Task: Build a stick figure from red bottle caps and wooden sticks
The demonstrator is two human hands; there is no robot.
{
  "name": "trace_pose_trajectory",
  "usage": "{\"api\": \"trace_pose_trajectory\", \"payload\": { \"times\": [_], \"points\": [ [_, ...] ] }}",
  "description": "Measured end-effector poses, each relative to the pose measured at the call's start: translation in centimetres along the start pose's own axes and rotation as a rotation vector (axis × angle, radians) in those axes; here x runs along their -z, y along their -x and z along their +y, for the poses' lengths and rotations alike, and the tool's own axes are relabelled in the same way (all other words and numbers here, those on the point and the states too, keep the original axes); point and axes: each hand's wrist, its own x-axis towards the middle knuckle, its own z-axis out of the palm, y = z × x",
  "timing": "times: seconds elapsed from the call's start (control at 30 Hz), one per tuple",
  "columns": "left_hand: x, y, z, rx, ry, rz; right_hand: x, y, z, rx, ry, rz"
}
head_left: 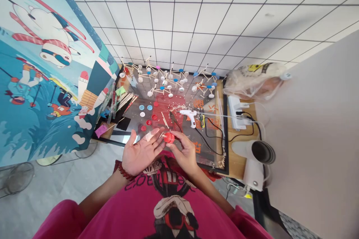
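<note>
Red cap piece (169, 137) is up in front of the shirt (134, 213), over the near edge of the table (193, 97). Right hand (186, 153) has it: thumb and fingers pinching it by the side. Short thin stick (163, 135) pokes out of its left side, toward the other hand.

Left hand (141, 155) is palm up, just beside the piece, fingers extended and slightly spread, not gripping it. Can't tell if the fingertips touch the stick. Pale strip (148, 136) across its fingers; beaded bracelet (126, 171) on that wrist.

Just past the hands: a few loose sticks (165, 119), then pliers (175, 121). White glue gun (191, 115) lies right of the pliers, nozzle pointing left, wood crumbs (179, 108) near the tip.

Left of the sticks, loose red caps (154, 117), plus two blue caps (141, 107) and a white cap (142, 114).

Back of the table: row of stick-and-cap assemblies (168, 78), blue and white ends mostly, along the tiled wall (185, 15).

Left end: stick bundle (127, 101), green note (120, 90), pink note (101, 131), next to a ski-scene panel (56, 63).

Right end: power strip (237, 112) with cords plugged in, plastic bag (252, 82) behind it.
</note>
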Motion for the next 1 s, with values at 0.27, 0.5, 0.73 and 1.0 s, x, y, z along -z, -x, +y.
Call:
{"api": "trace_pose_trajectory", "payload": {
  "times": [0.27,0.5,0.73,1.0],
  "points": [
    [-0.2,0.1,-0.3,-0.016,-0.032,0.003,-0.1,-0.2,-0.1,0.04,0.041,-0.019],
    [-0.3,-0.1,-1.0,-0.119,-0.172,0.017,-0.2,-0.2,-0.6,0.187,0.05,-0.037],
    [2.2,-0.3,-0.9,-0.04,-0.176,-0.12,1.1,0.9,-0.4,0.151,-0.019,0.136],
    [4.6,-0.5,0.5,0.111,-0.111,-0.075,1.2,2.1,1.1,0.091,-0.111,0.143]
  ]
}}
